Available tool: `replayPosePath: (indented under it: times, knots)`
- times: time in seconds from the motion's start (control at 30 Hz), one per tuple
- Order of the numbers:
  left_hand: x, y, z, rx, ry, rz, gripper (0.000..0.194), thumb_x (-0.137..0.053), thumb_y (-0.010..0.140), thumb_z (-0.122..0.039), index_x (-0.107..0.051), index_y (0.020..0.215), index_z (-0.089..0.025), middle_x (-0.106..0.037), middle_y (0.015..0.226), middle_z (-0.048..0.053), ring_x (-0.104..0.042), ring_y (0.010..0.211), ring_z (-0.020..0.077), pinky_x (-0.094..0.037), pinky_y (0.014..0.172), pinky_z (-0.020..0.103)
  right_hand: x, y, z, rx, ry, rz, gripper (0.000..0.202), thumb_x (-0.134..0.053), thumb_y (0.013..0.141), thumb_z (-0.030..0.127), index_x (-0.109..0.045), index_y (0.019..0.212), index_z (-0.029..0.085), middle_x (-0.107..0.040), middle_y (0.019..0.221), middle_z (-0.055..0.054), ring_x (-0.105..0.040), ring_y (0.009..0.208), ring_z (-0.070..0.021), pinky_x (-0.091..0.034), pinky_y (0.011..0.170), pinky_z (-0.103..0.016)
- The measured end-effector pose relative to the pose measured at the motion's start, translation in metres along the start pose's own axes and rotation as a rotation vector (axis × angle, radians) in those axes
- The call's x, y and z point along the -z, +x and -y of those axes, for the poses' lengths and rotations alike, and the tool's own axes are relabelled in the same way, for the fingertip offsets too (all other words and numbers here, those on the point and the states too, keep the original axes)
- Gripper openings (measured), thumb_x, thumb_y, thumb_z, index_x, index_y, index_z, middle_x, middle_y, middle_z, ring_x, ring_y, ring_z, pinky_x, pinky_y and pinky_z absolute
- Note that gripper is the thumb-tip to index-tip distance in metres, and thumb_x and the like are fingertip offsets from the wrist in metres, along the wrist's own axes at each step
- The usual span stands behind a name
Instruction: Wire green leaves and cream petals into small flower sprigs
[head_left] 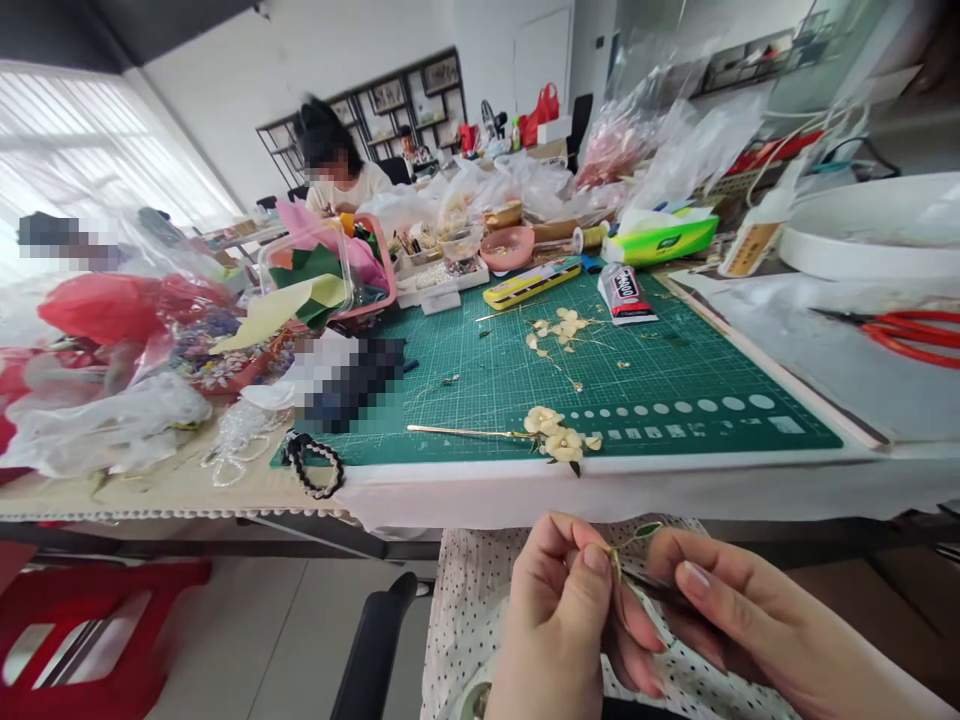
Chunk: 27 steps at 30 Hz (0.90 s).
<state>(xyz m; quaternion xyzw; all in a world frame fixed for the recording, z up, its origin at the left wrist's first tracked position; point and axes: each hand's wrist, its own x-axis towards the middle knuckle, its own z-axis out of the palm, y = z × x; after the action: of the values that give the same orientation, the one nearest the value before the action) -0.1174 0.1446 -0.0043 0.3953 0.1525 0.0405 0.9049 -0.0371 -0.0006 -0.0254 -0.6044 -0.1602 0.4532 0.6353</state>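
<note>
Over my lap, below the table's front edge, my left hand [566, 600] pinches a thin stem with thread or wire near its tip. A small green leaf [649, 530] sticks out between the two hands. My right hand [739, 600] is closed on a slim dark tool, partly hidden by the fingers. On the green cutting mat [480, 390] lies a hairpin [465, 431] with cream flowers [559, 438] at its right end. Farther back on the mat are more loose cream flowers [568, 328] on thin stems.
A glue tube [627, 294], a yellow tin [532, 283] and a green tissue pack [664, 238] stand behind the flowers. Red-handled scissors [915, 335] and a white tray [877, 225] are at right. Plastic bags and a pink basket [386, 262] crowd the left. Other people sit beyond.
</note>
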Motion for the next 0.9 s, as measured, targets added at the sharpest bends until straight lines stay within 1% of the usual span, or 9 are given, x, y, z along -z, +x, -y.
replayPosePath:
  times: [0.07,0.1,0.2,0.3,0.37,0.47,0.6,0.77,0.9]
  knots:
    - [0.002,0.0,0.005,-0.01,-0.005,0.035,0.05,-0.076,0.085,-0.062,-0.045,0.086,-0.022,-0.061,0.047,-0.009,-0.036,0.026,0.0015,-0.028,0.029,0.008,0.004,0.004,-0.003,-0.03,0.019,0.051,0.062,-0.061,0.085,0.082,-0.056,0.08,0.02,-0.047,0.059,0.003,-0.029,0.055,-0.01,-0.02,0.053,-0.024]
    - [0.003,0.0,0.007,-0.028,-0.001,0.042,0.048,-0.074,0.087,-0.061,-0.045,0.087,-0.023,-0.058,0.044,-0.011,-0.031,0.025,0.0011,-0.025,0.028,0.008,0.005,0.005,-0.003,-0.046,0.036,0.053,0.063,-0.062,0.084,0.082,-0.055,0.08,0.02,-0.046,0.058,0.004,-0.028,0.055,-0.0096,-0.019,0.052,-0.024]
    - [0.005,0.0,0.014,-0.085,0.031,0.004,0.04,-0.068,0.094,-0.056,-0.047,0.09,-0.023,-0.048,0.038,-0.014,-0.018,0.024,0.0011,-0.018,0.026,0.009,0.002,0.006,0.0,-0.064,0.091,0.009,0.063,-0.067,0.079,0.082,-0.055,0.079,0.02,-0.041,0.057,0.006,-0.027,0.055,-0.0089,-0.019,0.052,-0.023]
    - [0.007,0.001,0.021,-0.085,0.05,-0.021,0.039,-0.067,0.094,-0.057,-0.047,0.09,-0.024,-0.035,0.033,-0.017,-0.014,0.024,0.0024,-0.017,0.026,0.009,0.0,0.007,0.005,-0.067,0.113,-0.011,0.062,-0.071,0.078,0.08,-0.056,0.079,0.02,-0.043,0.06,0.005,-0.031,0.056,-0.0093,-0.022,0.054,-0.022]
    - [0.007,0.001,0.024,-0.068,0.069,-0.026,0.041,-0.068,0.093,-0.06,-0.046,0.089,-0.025,-0.029,0.032,-0.019,-0.011,0.024,0.0028,-0.016,0.025,0.01,-0.001,0.008,0.007,-0.059,0.102,0.016,0.061,-0.072,0.079,0.078,-0.054,0.077,0.02,-0.042,0.06,0.006,-0.029,0.054,-0.0088,-0.021,0.052,-0.022]
    - [0.006,0.002,0.025,-0.04,0.14,-0.042,0.045,-0.067,0.091,-0.064,-0.045,0.088,-0.025,-0.028,0.034,-0.019,-0.012,0.025,0.0025,-0.013,0.025,0.01,-0.002,0.01,0.009,-0.028,0.088,0.07,0.061,-0.068,0.083,0.078,-0.049,0.074,0.021,-0.034,0.055,0.009,-0.021,0.05,-0.0075,-0.017,0.048,-0.023]
    - [0.001,-0.001,0.017,-0.027,0.206,-0.056,0.054,-0.067,0.085,-0.073,-0.043,0.086,-0.025,-0.03,0.039,-0.018,-0.015,0.026,0.002,-0.013,0.026,0.011,0.0,0.009,0.008,-0.008,0.073,0.094,0.065,-0.066,0.083,0.081,-0.042,0.069,0.022,-0.029,0.05,0.011,-0.018,0.047,-0.0066,-0.015,0.047,-0.024]
    - [-0.007,-0.005,0.003,0.015,0.273,-0.116,0.055,-0.068,0.083,-0.074,-0.047,0.087,-0.023,-0.034,0.042,-0.016,-0.022,0.033,0.0021,-0.02,0.033,0.011,0.013,0.006,0.001,0.0,-0.016,0.077,0.062,-0.063,0.087,0.078,-0.045,0.072,0.021,-0.029,0.052,0.01,-0.017,0.049,-0.0072,-0.011,0.046,-0.024]
    - [-0.007,-0.005,0.008,0.001,0.271,-0.094,0.057,-0.066,0.082,-0.077,-0.046,0.086,-0.024,-0.033,0.041,-0.017,-0.02,0.03,0.0022,-0.017,0.03,0.012,0.015,0.006,0.004,-0.031,-0.024,0.071,0.062,-0.063,0.086,0.08,-0.046,0.073,0.022,-0.026,0.053,0.01,-0.017,0.05,-0.0079,-0.012,0.046,-0.023]
